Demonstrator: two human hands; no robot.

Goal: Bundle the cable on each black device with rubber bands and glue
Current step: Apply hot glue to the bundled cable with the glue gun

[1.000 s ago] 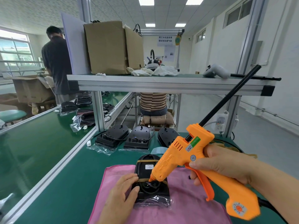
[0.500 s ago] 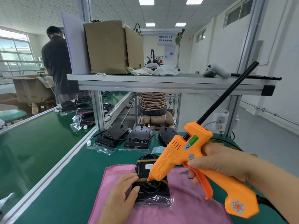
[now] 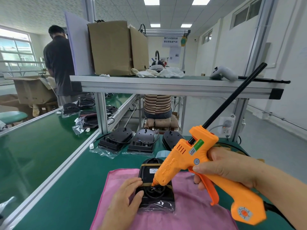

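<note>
- Black device (image 3: 157,199) lies flat on a pink cloth (image 3: 191,213) spread over the green workbench (image 3: 66,188), close in front of the person
- Orange glue gun (image 3: 182,156) slants down from the right, its nozzle tip touching the coiled cable (image 3: 155,190) in the device's recess
- Right hand (image 3: 224,170) is wrapped around the gun's handle and trigger
- Left hand (image 3: 123,200) clasps the device's left edge, fingers curled over it
- Bagged devices (image 3: 114,141) sit further back on the bench
- Tan rubber band (image 3: 168,186) crosses the device beside the nozzle
</note>
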